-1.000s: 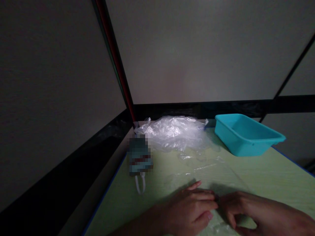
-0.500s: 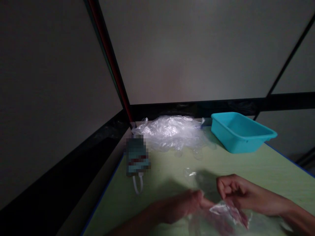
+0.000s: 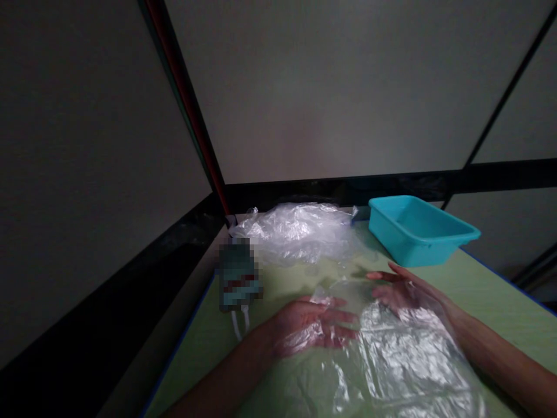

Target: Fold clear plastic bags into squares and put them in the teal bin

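Observation:
A clear plastic bag (image 3: pixel 418 354) is spread out in front of me, wrinkled and shiny, its near end cut off by the frame. My left hand (image 3: pixel 311 325) has its fingers spread, with the thin film lying over them. On the other side, my right hand (image 3: pixel 404 293) is open too, fingers stretched out and thumb apart. Part of its palm shows through the film. Whether either hand is inside the bag or just beneath it, I cannot tell. Both hands are over the pale green table (image 3: pixel 500 313).
A heap of crumpled clear plastic (image 3: pixel 300 229) lies at the table's back edge. To its right stands a turquoise plastic basin (image 3: pixel 429 249). At the left edge lies a pixelated item (image 3: pixel 238 278) with a white loop. Pale wall panels (image 3: pixel 331 104) rise behind.
Both hands have opened out from closed, bent fingers and moved a little forward. The bunched clear bag is now spread wide across them. The view has shifted slightly.

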